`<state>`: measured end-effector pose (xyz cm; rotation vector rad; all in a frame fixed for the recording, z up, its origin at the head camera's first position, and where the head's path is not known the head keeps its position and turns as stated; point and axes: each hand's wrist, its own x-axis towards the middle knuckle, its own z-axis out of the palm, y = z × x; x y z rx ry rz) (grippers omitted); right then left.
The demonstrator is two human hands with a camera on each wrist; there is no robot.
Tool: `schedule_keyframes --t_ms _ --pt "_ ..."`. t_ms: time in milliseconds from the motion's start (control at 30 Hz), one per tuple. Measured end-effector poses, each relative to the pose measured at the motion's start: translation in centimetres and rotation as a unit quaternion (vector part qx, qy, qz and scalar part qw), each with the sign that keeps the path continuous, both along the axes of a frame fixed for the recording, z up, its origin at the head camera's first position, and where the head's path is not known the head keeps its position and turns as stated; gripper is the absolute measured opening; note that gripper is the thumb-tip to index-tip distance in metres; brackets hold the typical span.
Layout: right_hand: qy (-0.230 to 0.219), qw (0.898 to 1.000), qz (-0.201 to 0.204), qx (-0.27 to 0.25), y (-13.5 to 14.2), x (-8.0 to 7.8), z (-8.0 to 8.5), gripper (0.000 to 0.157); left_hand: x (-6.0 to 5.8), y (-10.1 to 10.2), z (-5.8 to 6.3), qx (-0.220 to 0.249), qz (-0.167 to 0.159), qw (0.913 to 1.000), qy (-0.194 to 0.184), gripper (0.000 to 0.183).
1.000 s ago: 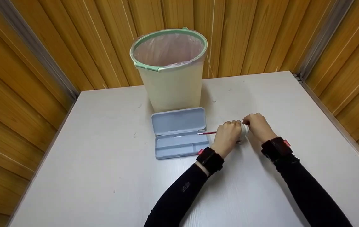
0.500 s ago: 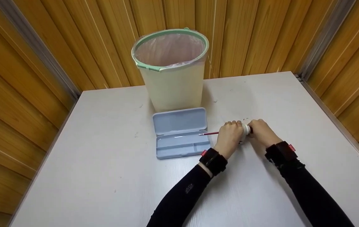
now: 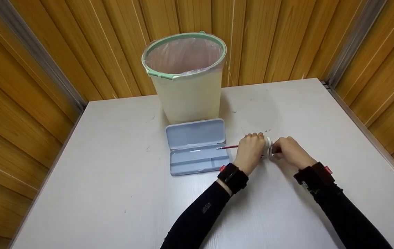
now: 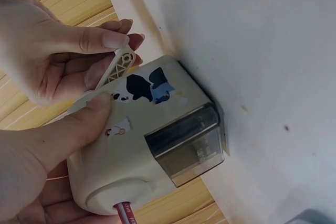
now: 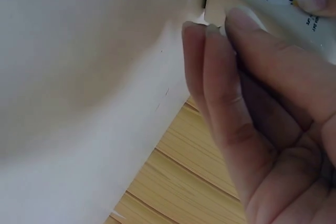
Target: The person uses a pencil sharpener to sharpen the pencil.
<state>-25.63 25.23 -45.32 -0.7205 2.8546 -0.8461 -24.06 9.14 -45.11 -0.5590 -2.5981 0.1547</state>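
A cream hand-crank pencil sharpener (image 4: 136,140) with panda stickers and a clear shavings drawer (image 4: 186,145) rests on the table. My left hand (image 3: 250,150) grips its body, the thumb lying across the stickered side in the left wrist view. From the sharpener's entry hole sticks a red pencil (image 4: 125,212); its pale end points left over the pencil case in the head view. On the opposite side, my right hand (image 3: 290,150) pinches the crank (image 4: 118,66) between thumb and fingers. The crank's knob is hidden by the fingers.
An open blue pencil case (image 3: 198,162) with divided compartments lies left of the sharpener. Behind it stands a cream trash bin (image 3: 190,97) with a green rim and plastic liner. Small dark specks dot the tabletop (image 3: 96,173). Wood-patterned walls (image 3: 269,41) enclose the back and sides.
My right hand has swung down toward me and slightly right, turning the crank. The left hand, sharpener and pencil stay nearly in place.
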Motion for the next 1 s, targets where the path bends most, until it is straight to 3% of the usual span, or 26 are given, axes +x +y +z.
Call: schedule_keyframes --t_ms 200,600,1000 --pt "-0.022 1.0 0.006 0.005 0.0 0.2 0.4 0.007 0.0 -0.1 0.0 -0.002 0.007 1.0 -0.005 0.017" --pt "-0.04 0.999 0.033 -0.006 0.7 0.4 0.7 0.008 0.1 -0.1 0.0 -0.012 0.013 0.9995 0.025 0.012" --pt "-0.033 0.998 0.059 -0.015 1.4 0.8 1.8 0.008 -0.1 0.2 0.1 -0.013 0.003 0.9997 0.022 0.009"
